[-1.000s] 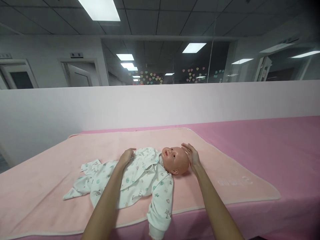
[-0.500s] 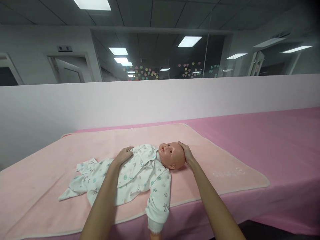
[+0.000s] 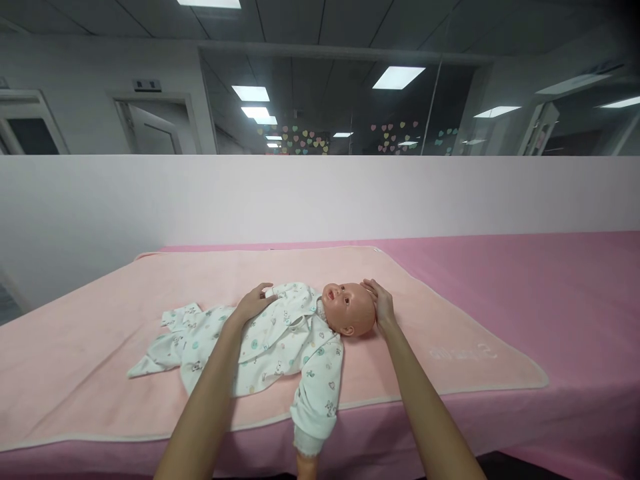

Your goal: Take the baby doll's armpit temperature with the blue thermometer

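Observation:
A baby doll point(image 3: 353, 310) lies on its back across a peach blanket point(image 3: 150, 287), its head to the right. It wears a white printed outfit point(image 3: 280, 340) with long sleeves and trousers. The doll's near arm reaches over the blanket's front edge. On the far side of its trunk rests my left hand point(image 3: 254, 303), fingers spread on the clothing. My right hand point(image 3: 381, 303) is at the crown of the doll's head, fingers stretched along it. The doll's far arm is hidden.
Beneath the blanket a pink cover point(image 3: 565, 300) spreads to the right and along the front edge. A low white partition point(image 3: 320, 200) stands behind, with a window point(image 3: 330, 100) bearing heart-shaped stickers above it.
The camera view has shifted slightly. My right hand's fingers have lifted and loosened a little at the doll's head. My left hand stays on the trunk, its fingers slightly more spread.

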